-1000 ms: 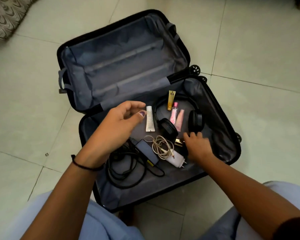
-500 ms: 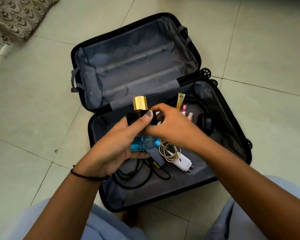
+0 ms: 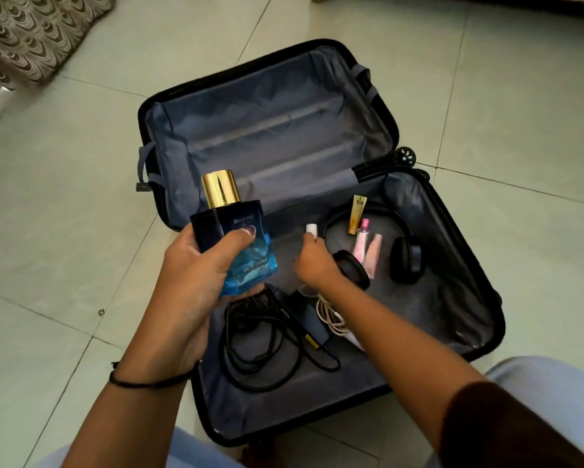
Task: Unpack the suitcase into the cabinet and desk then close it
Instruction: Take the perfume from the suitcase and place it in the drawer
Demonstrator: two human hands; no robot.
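The left hand (image 3: pixel 199 265) now holds the blue bottle (image 3: pixel 236 244) by itself, with the fingers and thumb wrapped tight around it. Half a second ago both hands were on the bottle. A second ago the left hand held nothing, and the right hand was down in the case near the headphones. So the bottle has come out and been passed over to the left side.

The right hand (image 3: pixel 314 261) has let go and gone back down into the suitcase (image 3: pixel 452 231). Its fingers are curled on or next to the white tube (image 3: pixel 311 229). I cannot tell if it has a grip on the tube.

The case lies open on the floor. The far half looks bare. The near half has the headphones (image 3: pixel 405 261), three small tubes (image 3: pixel 364 238) inside their band, a black cord (image 3: pixel 260 346) and a white cable (image 3: pixel 331 315).

I think the person is gathering small things in both hands before carrying them off. Much is left to unpack.
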